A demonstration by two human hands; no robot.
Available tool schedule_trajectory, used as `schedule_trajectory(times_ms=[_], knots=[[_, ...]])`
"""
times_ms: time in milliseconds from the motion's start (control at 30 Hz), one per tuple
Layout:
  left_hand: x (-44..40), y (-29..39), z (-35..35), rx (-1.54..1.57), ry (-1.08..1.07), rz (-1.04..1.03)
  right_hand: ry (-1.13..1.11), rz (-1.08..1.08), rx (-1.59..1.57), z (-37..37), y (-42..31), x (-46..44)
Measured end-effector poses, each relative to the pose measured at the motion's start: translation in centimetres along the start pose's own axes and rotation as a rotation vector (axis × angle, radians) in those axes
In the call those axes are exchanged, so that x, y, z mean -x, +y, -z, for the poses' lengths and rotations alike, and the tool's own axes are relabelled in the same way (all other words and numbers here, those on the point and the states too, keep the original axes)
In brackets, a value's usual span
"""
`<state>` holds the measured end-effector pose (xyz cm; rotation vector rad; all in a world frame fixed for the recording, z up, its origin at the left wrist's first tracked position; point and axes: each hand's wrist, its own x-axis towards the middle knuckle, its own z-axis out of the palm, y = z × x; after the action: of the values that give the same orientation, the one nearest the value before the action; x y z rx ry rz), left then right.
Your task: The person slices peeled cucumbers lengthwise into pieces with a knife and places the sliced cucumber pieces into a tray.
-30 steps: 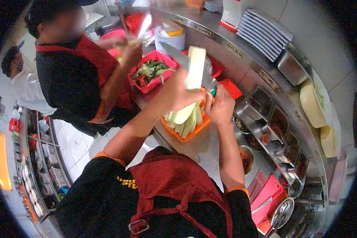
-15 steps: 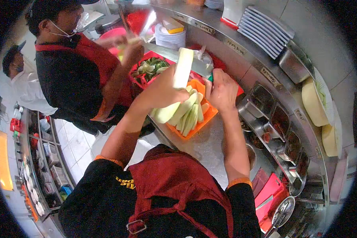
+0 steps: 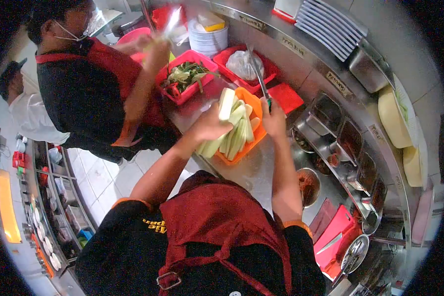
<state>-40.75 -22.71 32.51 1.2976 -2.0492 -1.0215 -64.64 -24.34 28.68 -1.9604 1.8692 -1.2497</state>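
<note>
My left hand (image 3: 211, 127) is closed around a pale, peeled cucumber (image 3: 226, 103), which stands tilted up out of the fist. Lengthwise cucumber pieces (image 3: 239, 128) fill the orange basket (image 3: 257, 134) just beside and below that hand. To the basket's right, my right hand (image 3: 275, 118) grips a knife (image 3: 259, 75) by its green handle. The blade points away from me and is seen almost edge-on, apart from the cucumber. Part of the basket's left side is hidden by my left hand and the pieces.
A pink basket of leafy greens (image 3: 202, 88) stands ahead on the left, and a red tray (image 3: 224, 56) holds a plastic bag (image 3: 242, 65). Metal sauce containers (image 3: 348, 148) line the right. A co-worker (image 3: 79, 84) stands close at left. A pink cutting board (image 3: 333, 232) lies at lower right.
The knife has swung from lying leftward beyond the cucumber to pointing away from me, as my right hand turned and moved slightly nearer. The held cucumber and my left hand have come lower.
</note>
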Motion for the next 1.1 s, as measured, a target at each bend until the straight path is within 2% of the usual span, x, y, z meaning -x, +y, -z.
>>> schedule_trajectory(times_ms=[33,67,133,167,300,433,500,533,600,733,833,867,933,967,1000,1067,1100], knots=[[-1.6,-3.9,-2.6,-0.041,0.13,-0.014,-0.043,-0.09,-0.185,-1.0,0.2,1.2],[-3.1,-6.0,-4.1,-0.041,0.117,-0.012,-0.083,-0.183,-0.37,-1.6,0.2,2.2],[-5.3,-7.8,-6.3,-0.029,0.14,-0.012,-0.15,-0.282,-0.413,-1.7,-0.7,3.9],[-4.2,-3.2,-5.0,-0.035,0.098,0.102,-0.163,-0.282,-0.479,-1.8,-1.5,4.8],[-6.1,-3.5,-7.1,0.046,0.072,0.141,-0.184,-0.346,-0.504,-3.7,-0.5,7.1],[-7.1,-3.3,-8.0,0.12,0.05,0.187,-0.161,-0.402,-0.571,-2.5,-1.2,7.5],[-6.4,-0.9,-7.1,0.393,0.003,0.287,-0.167,-0.35,-0.62,-2.1,-1.3,7.1],[-6.5,-1.1,-7.4,0.391,0.001,0.286,-0.164,-0.351,-0.621,-2.2,-1.0,7.0],[-6.6,-1.5,-7.9,0.632,0.05,0.271,-0.152,-0.338,-0.431,-2.6,-0.2,6.7],[-6.6,-2.2,-7.5,0.848,0.057,0.251,-0.098,-0.313,-0.409,-3.6,1.1,6.0],[-6.6,-2.4,-6.6,1.136,0.253,0.229,-0.192,-0.384,-0.256,-3.8,2.2,4.7],[-5.9,-1.0,-5.5,1.133,0.253,0.233,-0.219,-0.357,-0.208,-3.9,2.4,4.3],[-4.6,1.2,-3.0,1.456,0.194,0.314,-0.247,-0.33,-0.165,-4.2,3.3,3.8],[-4.8,0.4,-2.5,1.604,0.093,0.234,-0.196,-0.243,-0.132,-4.7,4.1,3.7],[-5.2,-0.1,-2.3,1.605,0.099,0.233,-0.146,-0.153,-0.1,-5.2,4.9,3.6],[-5.2,1.4,-1.0,1.614,0.226,0.221,-0.149,-0.136,-0.062,-4.2,4.1,3.2],[-4.4,2.2,-0.3,1.665,0.171,0.179,-0.131,-0.18,-0.068,-3.8,3.5,3.1]])
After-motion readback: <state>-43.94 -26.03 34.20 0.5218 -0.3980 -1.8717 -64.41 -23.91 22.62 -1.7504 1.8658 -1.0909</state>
